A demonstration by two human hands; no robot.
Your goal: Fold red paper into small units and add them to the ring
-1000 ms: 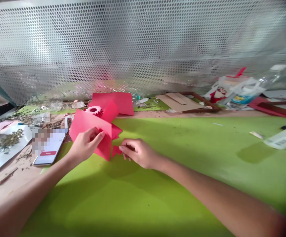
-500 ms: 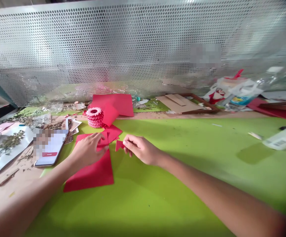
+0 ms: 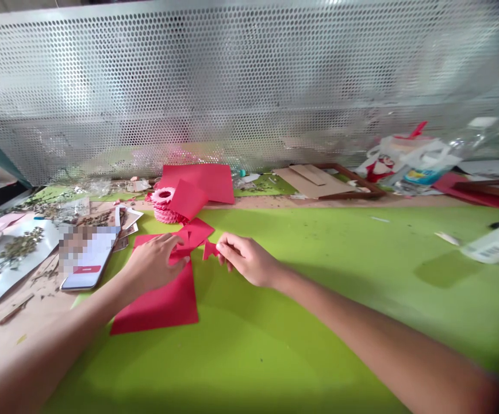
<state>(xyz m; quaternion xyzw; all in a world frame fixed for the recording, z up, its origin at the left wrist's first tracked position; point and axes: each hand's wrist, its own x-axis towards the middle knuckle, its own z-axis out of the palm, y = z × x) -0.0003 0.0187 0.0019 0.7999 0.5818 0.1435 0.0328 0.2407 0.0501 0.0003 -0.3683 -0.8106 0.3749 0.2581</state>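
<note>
Between the thumb and fingers of my right hand [image 3: 249,260] is a small cut piece of red paper [image 3: 209,250], its free end pointing left. My left hand [image 3: 154,261] hovers over or rests on a large red paper sheet [image 3: 158,307]; I cannot tell which. Its fingers are apart, with a gap between thumb and forefinger. Smaller red paper pieces [image 3: 198,231] lie just beyond the two hands. Behind them stands a stack of pink-red paper rings with jagged edges [image 3: 165,214], partly covered by a folded red square [image 3: 188,199].
A phone [image 3: 89,259] lies left of my left hand, near dried leaves on a white sheet [image 3: 46,241]. Cardboard [image 3: 307,181] and plastic bags [image 3: 405,158] sit along the perforated metal screen [image 3: 232,75]. A white bottle [image 3: 497,244] lies at the right on the green tabletop [image 3: 318,333].
Very little differs. The small red piece in my right hand has turned slightly and moved a touch to the right. My left hand stays in nearly the same place.
</note>
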